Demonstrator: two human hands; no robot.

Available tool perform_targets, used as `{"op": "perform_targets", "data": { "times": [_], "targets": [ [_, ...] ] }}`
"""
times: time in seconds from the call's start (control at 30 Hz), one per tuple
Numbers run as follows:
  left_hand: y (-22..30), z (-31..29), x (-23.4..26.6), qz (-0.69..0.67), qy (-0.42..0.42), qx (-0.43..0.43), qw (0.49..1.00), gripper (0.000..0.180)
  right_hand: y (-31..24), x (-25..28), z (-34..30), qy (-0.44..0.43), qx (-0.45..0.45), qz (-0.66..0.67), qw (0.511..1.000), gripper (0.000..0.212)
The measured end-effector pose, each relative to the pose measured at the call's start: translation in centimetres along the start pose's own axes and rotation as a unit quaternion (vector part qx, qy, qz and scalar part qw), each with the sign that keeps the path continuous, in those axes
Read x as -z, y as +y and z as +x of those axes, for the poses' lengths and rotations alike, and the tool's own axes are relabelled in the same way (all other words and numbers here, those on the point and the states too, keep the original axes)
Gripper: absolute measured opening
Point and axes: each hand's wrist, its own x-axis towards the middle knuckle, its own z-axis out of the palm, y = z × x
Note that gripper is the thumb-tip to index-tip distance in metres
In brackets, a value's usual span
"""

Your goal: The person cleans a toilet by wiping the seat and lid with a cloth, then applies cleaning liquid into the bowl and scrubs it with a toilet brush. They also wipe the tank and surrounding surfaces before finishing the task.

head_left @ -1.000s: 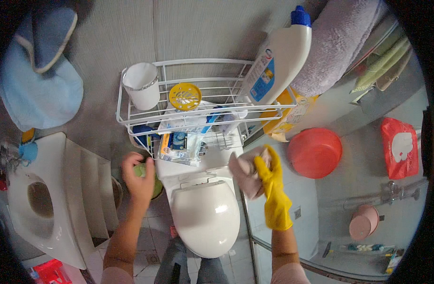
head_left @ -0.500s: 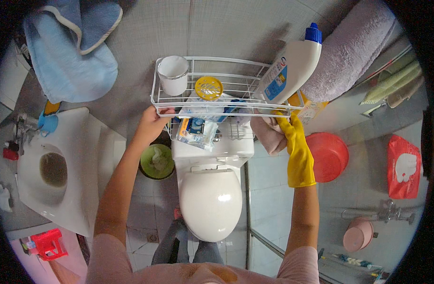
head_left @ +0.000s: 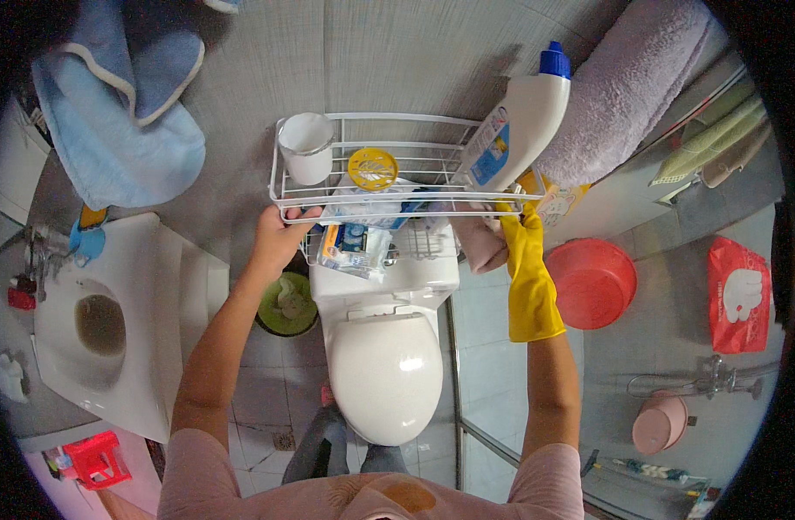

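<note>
"Starting with the left hand point(head_left: 279, 236): position and grip?"

"At the front left corner of the rack point(head_left: 397, 117). Bare, fingers curled over the edge; the grip is closed on the wire."

"And the right hand point(head_left: 520, 227)?"

"In a yellow glove point(head_left: 534, 303), up against the rack's front right end. Its fingers are partly hidden, so I cannot tell how far they close, nor whether they hold the rack, the cloth point(head_left: 482, 250) or both."

"Where exactly is that cloth?"

"Below the rack's right end, just beside the glove. Pinkish, bunched."

"Contents of the rack?"

"A white cup point(head_left: 307, 158) at its left end, a yellow disc point(head_left: 373, 169) beside the cup, a white bottle point(head_left: 527, 121) at its right end. Packets point(head_left: 354, 247) show under its front edge."

"Surroundings?"

"Toilet point(head_left: 387, 373) below the rack, green bin point(head_left: 287, 314) below its left corner, red basin point(head_left: 598, 282) to its lower right, greyish towel point(head_left: 627, 91) past its right end."
</note>
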Motion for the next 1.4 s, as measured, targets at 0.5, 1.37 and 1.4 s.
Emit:
{"op": "perform_targets", "data": {
  "times": [0.5, 1.37, 1.4],
  "targets": [
    [3.2, 1.6, -2.3, -0.01, 0.133, -0.113, 0.985, 0.047, -4.0, 0.2, -1.7, 0.013, 0.025, 0.108, 0.994, 0.029],
    [1.9, 1.5, -1.9, 0.05, 0.149, -0.003, 0.988, 0.027, -6.5, -0.1, -3.2, 0.086, -0.187, 0.121, 0.971, 0.033],
    [1.9, 1.5, -2.2, 0.069, 0.147, -0.004, 0.987, 0.028, -6.9, -0.3, -3.5, 0.075, -0.189, 0.126, 0.971, 0.034]
  ]
}}
